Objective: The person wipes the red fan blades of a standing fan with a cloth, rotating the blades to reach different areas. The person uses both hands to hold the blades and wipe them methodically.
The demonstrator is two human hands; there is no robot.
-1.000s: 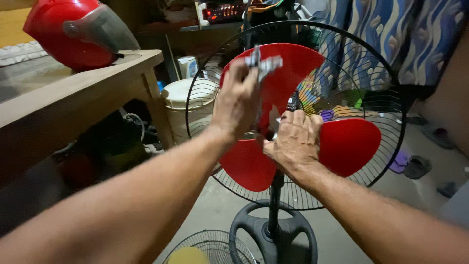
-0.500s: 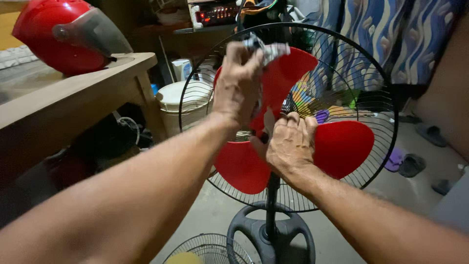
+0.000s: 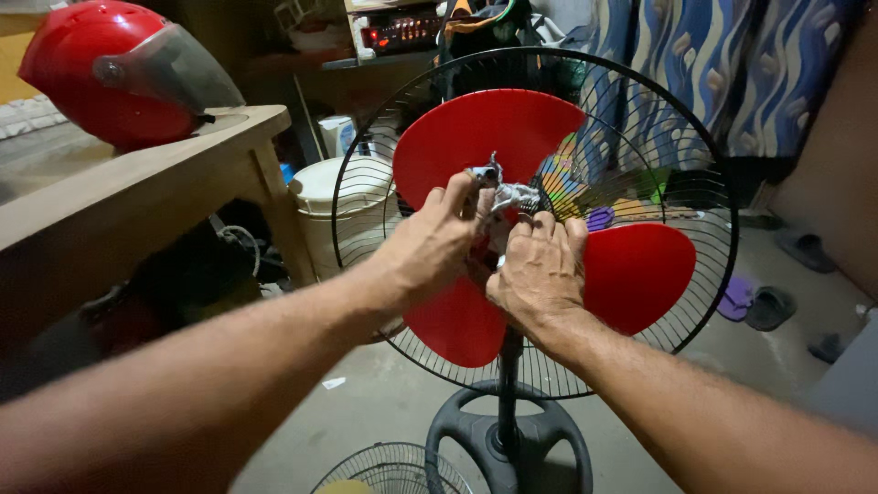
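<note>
At the hub of the standing fan, your left hand [image 3: 439, 247] pinches a small crumpled grey cloth [image 3: 506, 194] between thumb and forefingers, closed tight on it and pressing it where the three red blades [image 3: 485, 137] meet. Your right hand [image 3: 540, 270] lies beside it, fingers [image 3: 549, 233] curled over the hub itself; they look wrapped around it, though the hub is hidden beneath, so you cannot tell how firmly. The two hands nearly touch.

That cloth is soft and light and will bunch wherever you squeeze it, so take it by a folded wad rather than a loose corner. By their look the blades are thin plastic that would flex at the tips and be stiffest near the root, so that is where to brace them. Behind them the black wire guard [image 3: 704, 274] is springy and open at the front.

On the wooden surface [image 3: 137, 174] to the left rests a red helmet [image 3: 101, 69], and a white bucket [image 3: 334, 197] stands on the floor behind the guard.
</note>
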